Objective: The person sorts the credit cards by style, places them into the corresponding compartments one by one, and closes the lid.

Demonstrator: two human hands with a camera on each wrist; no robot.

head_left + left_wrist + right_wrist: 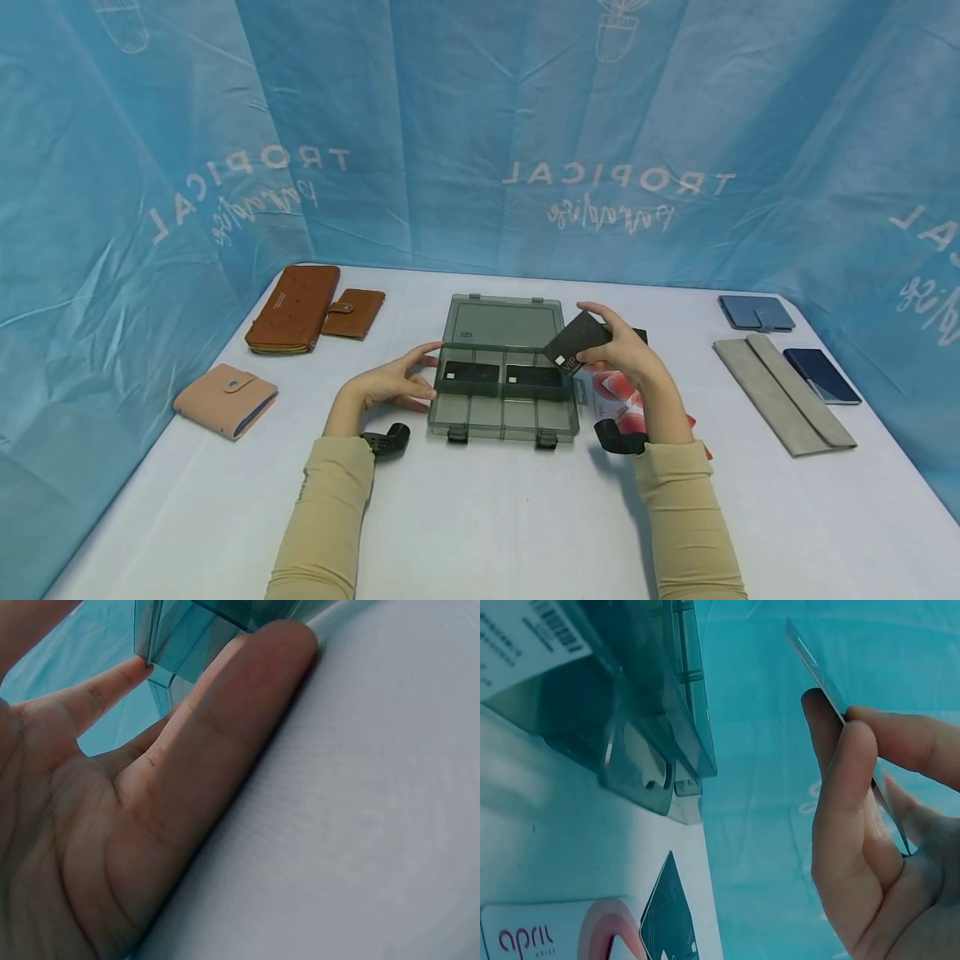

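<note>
A translucent grey-green compartment box stands on the table, its lid lying open toward the back. Two black cards, one on the left and one on the right, sit in its rear compartments. My left hand rests at the box's left side, with straight fingertips against the wall in the left wrist view. Between thumb and fingers, my right hand pinches a black VIP card, held tilted above the box's rear right corner. The right wrist view shows this card nearly edge-on.
Right of the box lie red-and-white cards, one printed "april", beside a dark card. Brown wallets and a tan wallet lie left; a blue wallet, grey pouch and navy holder lie right.
</note>
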